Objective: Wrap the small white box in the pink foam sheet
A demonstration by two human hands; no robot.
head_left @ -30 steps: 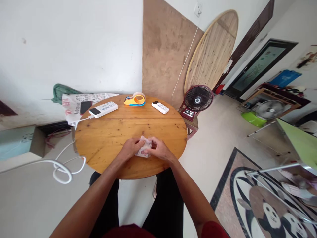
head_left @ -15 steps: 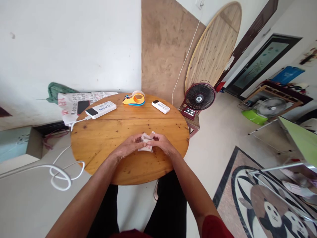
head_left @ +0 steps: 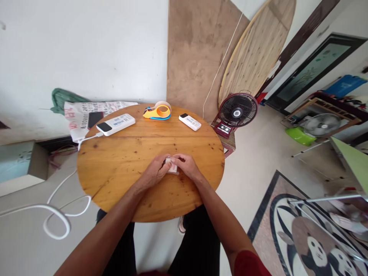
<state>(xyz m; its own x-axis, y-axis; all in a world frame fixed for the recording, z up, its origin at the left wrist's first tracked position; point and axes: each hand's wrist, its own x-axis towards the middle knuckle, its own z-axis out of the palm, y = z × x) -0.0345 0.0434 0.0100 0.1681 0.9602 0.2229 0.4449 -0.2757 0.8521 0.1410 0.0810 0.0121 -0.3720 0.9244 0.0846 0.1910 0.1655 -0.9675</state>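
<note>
A small white packet (head_left: 173,168) with reddish print and what looks like a clear plastic wrapper is between my hands, over the near middle of the round wooden table (head_left: 120,161). My left hand (head_left: 156,168) is closed on its left side, with the thumb across it. From the right, my right hand (head_left: 185,165) pinches the packet's upper edge. My fingers partly cover it, so its exact kind does not show.
Along the table's far side are a white power bank (head_left: 119,124) with a cable (head_left: 61,184), an orange tape dispenser (head_left: 158,112) and a smaller white device (head_left: 189,122). A dark red fan (head_left: 237,113) stands on a stool beyond the right edge.
My fingers have shifted on the packet, and its crumpled wrapper no longer sticks up above them. More of its printed face shows. The view has tilted slightly.
</note>
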